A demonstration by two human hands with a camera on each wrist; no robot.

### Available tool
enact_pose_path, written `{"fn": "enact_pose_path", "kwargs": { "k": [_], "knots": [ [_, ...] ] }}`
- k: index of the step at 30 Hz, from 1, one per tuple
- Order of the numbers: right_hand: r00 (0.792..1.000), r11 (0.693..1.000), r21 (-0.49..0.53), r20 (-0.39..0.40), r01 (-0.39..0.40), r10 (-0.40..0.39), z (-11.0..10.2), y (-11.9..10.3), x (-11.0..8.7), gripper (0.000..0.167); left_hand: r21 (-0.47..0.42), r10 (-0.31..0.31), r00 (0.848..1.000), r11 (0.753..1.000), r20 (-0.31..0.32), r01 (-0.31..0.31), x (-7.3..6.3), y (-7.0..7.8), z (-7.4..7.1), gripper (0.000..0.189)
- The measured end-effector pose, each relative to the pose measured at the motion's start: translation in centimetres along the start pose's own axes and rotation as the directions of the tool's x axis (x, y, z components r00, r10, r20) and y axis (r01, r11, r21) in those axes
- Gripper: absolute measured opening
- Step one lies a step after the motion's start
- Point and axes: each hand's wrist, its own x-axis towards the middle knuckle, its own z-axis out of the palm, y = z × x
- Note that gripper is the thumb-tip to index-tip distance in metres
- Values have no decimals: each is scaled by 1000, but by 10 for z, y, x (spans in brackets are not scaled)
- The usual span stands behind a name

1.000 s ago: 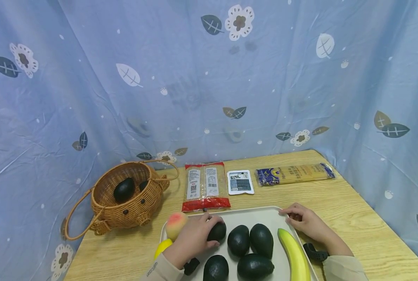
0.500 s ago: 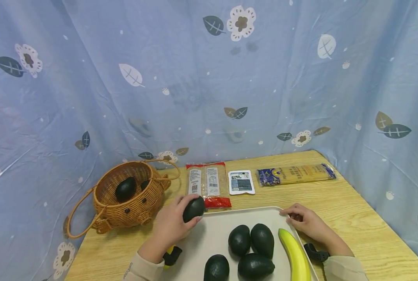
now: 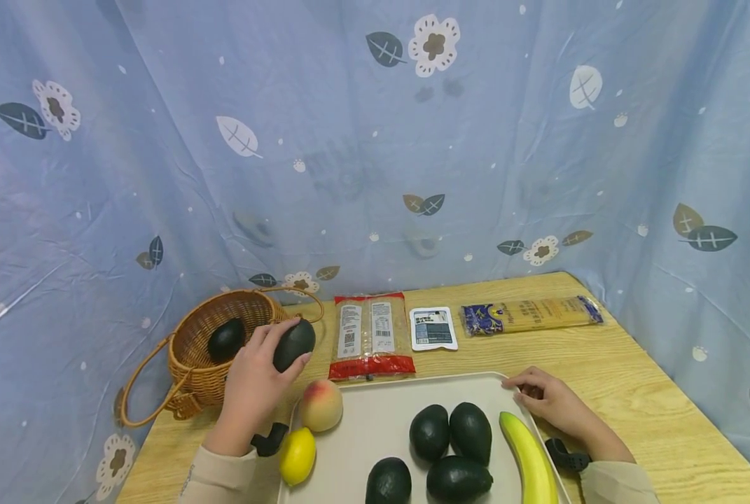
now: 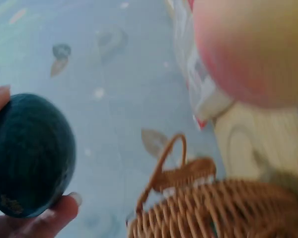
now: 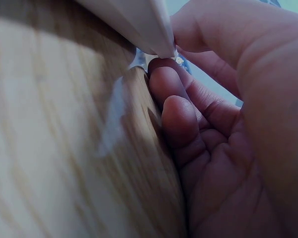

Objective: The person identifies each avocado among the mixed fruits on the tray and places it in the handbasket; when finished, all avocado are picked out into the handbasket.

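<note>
My left hand (image 3: pixel 260 378) grips a dark green avocado (image 3: pixel 295 345) in the air by the right front of the wicker basket (image 3: pixel 204 378). In the left wrist view, fingertips hold that avocado (image 4: pixel 32 156) from two sides, with the basket's woven rim (image 4: pixel 208 208) to its right. Inside the basket lies another avocado (image 3: pixel 226 340). At the far right corner of the white tray (image 3: pixel 375 420), my right hand (image 3: pixel 554 402) holds the rim between thumb and curled fingers. Several avocados (image 3: pixel 456 478), a banana (image 3: pixel 531 458), a peach (image 3: pixel 321 406) and a lemon (image 3: pixel 297 457) are on the tray.
Behind the tray lie a red-ended clear packet (image 3: pixel 372 336), a small white packet (image 3: pixel 433 327) and a long pack of noodles (image 3: pixel 532 315). A blue patterned curtain (image 3: pixel 349 140) hangs behind the wooden table (image 3: pixel 639 392). The basket's handle (image 3: pixel 136 409) leans out to the left.
My left hand has lifted the avocado from the tray beside the peach and carried it left and away from me to the basket. The right hand stays on the tray corner.
</note>
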Motion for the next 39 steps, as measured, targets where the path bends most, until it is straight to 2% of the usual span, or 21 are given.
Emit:
{"fn": "enact_pose_path", "kwargs": {
  "k": [6, 12, 16, 21, 28, 33, 39],
  "knots": [
    [1000, 1000, 10, 2, -24, 24, 0, -1, 0, 24, 13, -35, 993, 999, -112, 37, 6, -25, -12, 68],
    [999, 999, 2, -2, -51, 51, 0, -2, 0, 23, 31, -114, 982, 992, -152, 120, 10, -45, -21, 68],
    [998, 998, 1, -11, -57, 57, 0, -3, 1, 23, 67, -145, 975, 985, -168, 158, 14, -55, -26, 67],
    [999, 999, 12, -9, -49, 49, -1, -3, 1, 24, 109, -192, 968, 971, -161, 211, 17, -66, -29, 67],
    [1000, 1000, 10, 0, -26, 26, 0, -1, 2, 23, 117, -247, 959, 957, -140, 264, 20, -80, -29, 66],
    [1000, 1000, 13, 0, -27, 27, 1, 0, 2, 23, 128, -268, 955, 950, -127, 284, 18, -85, -27, 65],
    [999, 999, 17, -1, -32, 32, 1, 1, 1, 23, 129, -267, 958, 952, -106, 279, 17, -86, -25, 68]
  ]
}}
